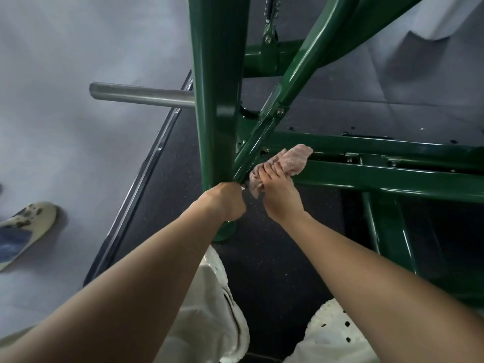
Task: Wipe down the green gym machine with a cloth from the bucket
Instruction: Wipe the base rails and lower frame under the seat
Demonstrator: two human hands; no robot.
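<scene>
Dark speckled rubber matting [275, 244] carries the machine, edged on the left by pale grey flooring [65, 48]. At the centre of it all, the right hand [279, 195] has its fingers curled over a crumpled pinkish terry cloth [293, 159], bunching it and pressing it onto the glossy green steel gym machine [379, 176] just where a slanted brace [301, 74] meets the low horizontal rail. The left hand [226, 203] sits close beside it at the foot of the thick upright post [209, 100]; its fingers are hidden on the far side, so I cannot tell whether it grips or merely leans. Further out, a bare round steel bar [136, 94] juts leftward from the post, and a beige shoe [26, 224] stands on the grey floor (someone else's, I would guess). The risk I see is the joint itself: bolt heads and bracket edges sit right by the cloth and could snag the loops, or nip a fingertip pushed into the narrow gap. Count: two hands, one cloth, one steel bar, one shoe, and no bucket in view.
</scene>
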